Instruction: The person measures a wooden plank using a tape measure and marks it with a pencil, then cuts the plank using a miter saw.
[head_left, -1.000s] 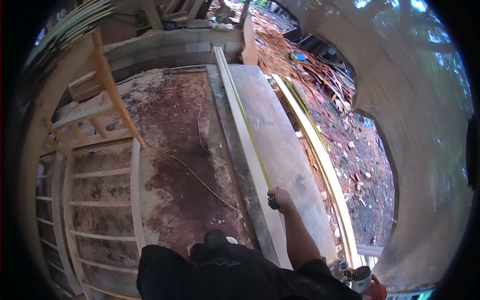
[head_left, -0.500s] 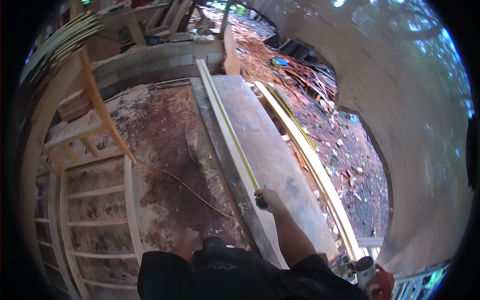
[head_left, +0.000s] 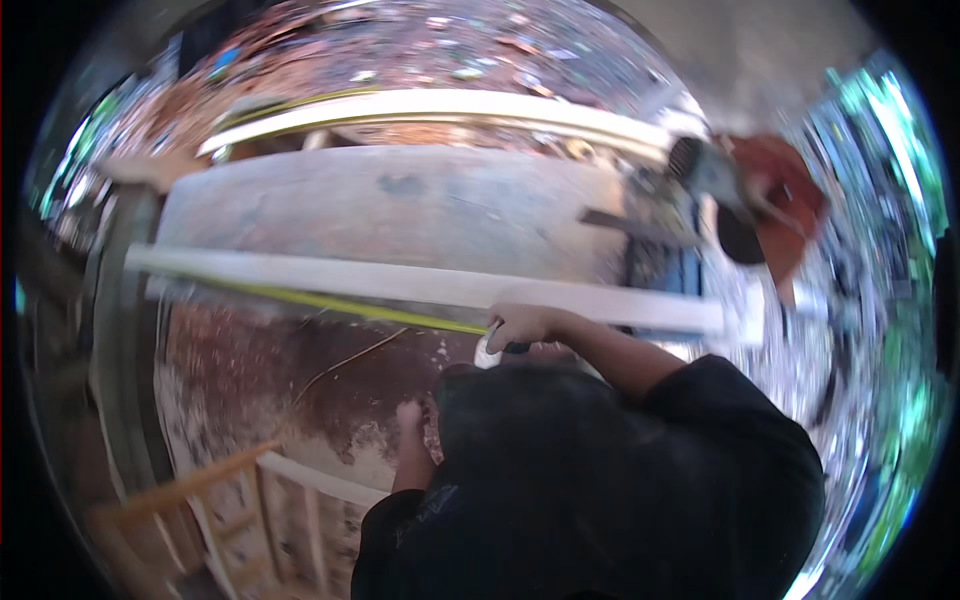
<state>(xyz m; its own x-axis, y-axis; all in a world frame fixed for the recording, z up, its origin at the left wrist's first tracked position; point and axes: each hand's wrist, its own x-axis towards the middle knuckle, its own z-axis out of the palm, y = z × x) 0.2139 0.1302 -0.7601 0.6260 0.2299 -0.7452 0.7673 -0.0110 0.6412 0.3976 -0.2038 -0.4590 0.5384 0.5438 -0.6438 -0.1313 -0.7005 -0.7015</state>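
My right hand (head_left: 525, 324) is closed around a tape measure (head_left: 488, 352) just in front of my body. Its yellow blade (head_left: 365, 308) is drawn out to the left, at a slight slant along the near side of a long pale board (head_left: 420, 280). That board lies along the near edge of a wide, stained workbench top (head_left: 400, 190). Lower and to the left, my left hand (head_left: 410, 413) hangs over the floor, away from the board. It is small and blurred, so its fingers cannot be made out.
A red-and-grey power tool (head_left: 775, 195), smeared by motion, stands at the bench's right end. More long pale timber (head_left: 430, 103) lies beyond the bench. Slatted wooden frames (head_left: 250, 500) stand at lower left. A cord (head_left: 350, 362) crosses the reddish floor.
My view has swung to the right, so the bench now runs across it. The tape blade has come off the board's top to its near side, still drawn out from my right hand.
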